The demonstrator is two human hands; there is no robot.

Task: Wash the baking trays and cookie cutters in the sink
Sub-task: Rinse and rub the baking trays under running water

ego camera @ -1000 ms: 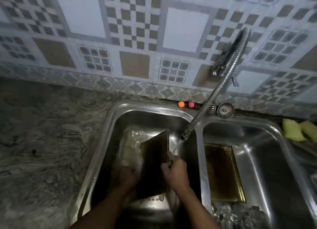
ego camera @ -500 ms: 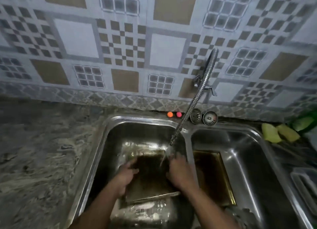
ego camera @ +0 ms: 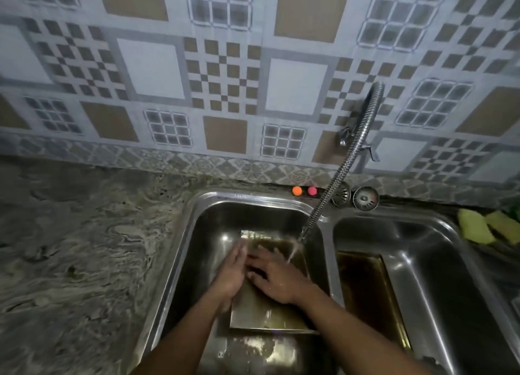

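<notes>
A gold-coloured baking tray (ego camera: 267, 315) lies flat in the left basin of the steel double sink (ego camera: 197, 206). Water runs onto its far right part from the flexible metal faucet hose (ego camera: 337, 177). My left hand (ego camera: 232, 273) lies on the tray's left side with straight fingers. My right hand (ego camera: 275, 279) presses flat on the tray's middle, fingers spread. A second gold tray (ego camera: 368, 293) lies in the right basin. No cookie cutters can be made out clearly.
A marbled stone counter (ego camera: 78, 248) stretches to the left. Two small balls, orange (ego camera: 297, 190) and pink (ego camera: 312, 190), and two round sink strainers (ego camera: 365, 198) sit behind the sink. Yellow-green sponges (ego camera: 489, 227) lie at the right. The patterned tile wall stands behind.
The tray went from upright on its edge to flat in the basin. Both hands let go of its sides and now lie open on its surface.
</notes>
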